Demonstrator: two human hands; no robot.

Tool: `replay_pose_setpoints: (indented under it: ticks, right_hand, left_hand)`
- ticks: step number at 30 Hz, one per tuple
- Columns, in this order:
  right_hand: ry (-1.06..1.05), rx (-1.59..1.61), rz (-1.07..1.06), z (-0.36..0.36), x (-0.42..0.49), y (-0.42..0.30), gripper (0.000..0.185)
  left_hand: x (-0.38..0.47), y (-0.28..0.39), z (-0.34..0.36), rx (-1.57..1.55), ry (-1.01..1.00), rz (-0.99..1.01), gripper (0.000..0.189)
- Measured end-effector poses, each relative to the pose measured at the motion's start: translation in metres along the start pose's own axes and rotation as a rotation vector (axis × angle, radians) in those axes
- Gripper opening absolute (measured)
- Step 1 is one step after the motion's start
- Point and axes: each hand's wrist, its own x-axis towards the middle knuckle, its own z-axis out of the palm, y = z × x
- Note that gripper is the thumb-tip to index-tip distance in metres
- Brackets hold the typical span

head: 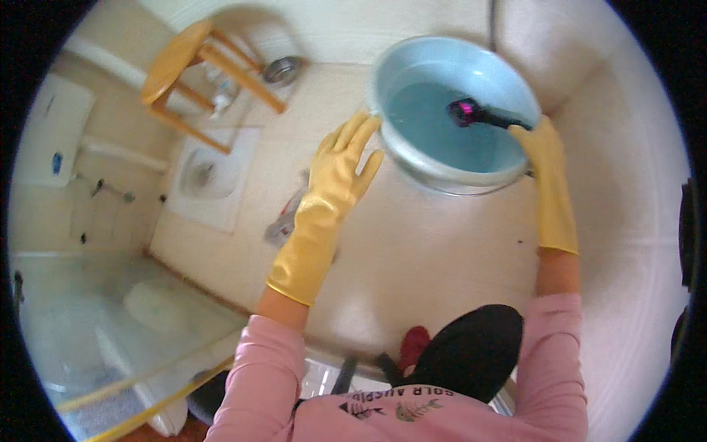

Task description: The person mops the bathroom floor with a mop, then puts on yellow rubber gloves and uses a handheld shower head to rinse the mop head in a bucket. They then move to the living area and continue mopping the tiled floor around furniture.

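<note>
A large pale blue-grey basin [461, 182] stands tilted in view near the far wall, with bluish water [425, 130] in it. A black long-handled tool [491, 117] with a bright pink patch on its head slants over the water; its exact kind is unclear. My right hand [544, 146], in a yellow rubber glove, closes on the end of the tool's handle at the basin's right rim. In a matching glove, my left hand [348, 146] is spread, fingertips close to the left rim. I cannot tell whether they touch it.
A wooden stool [177, 61] stands at the upper left, with a metal bowl [281, 70] by it. Beyond my left forearm is a squat toilet [207, 174] set in the tiled floor [442, 248]. A glass panel [138, 320] fills the lower left.
</note>
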Motion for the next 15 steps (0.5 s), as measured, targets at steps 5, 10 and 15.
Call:
replay_pose_setpoints:
  ticks: [5, 10, 15]
  right_hand:
    - [0.065, -0.118, -0.050, 0.004, -0.008, 0.009, 0.068]
    - [0.096, -0.185, -0.116, 0.008, 0.002, 0.015, 0.073]
    - [0.027, -0.045, -0.111, 0.008, 0.000, 0.014, 0.073]
  left_hand:
    - [-0.131, -0.061, 0.026, 0.386, -0.564, -0.546, 0.076]
    - [-0.194, -0.070, 0.072, 0.390, -0.608, -0.619, 0.054]
    - [-0.239, -0.059, 0.060, 0.079, -0.580, -0.780, 0.047]
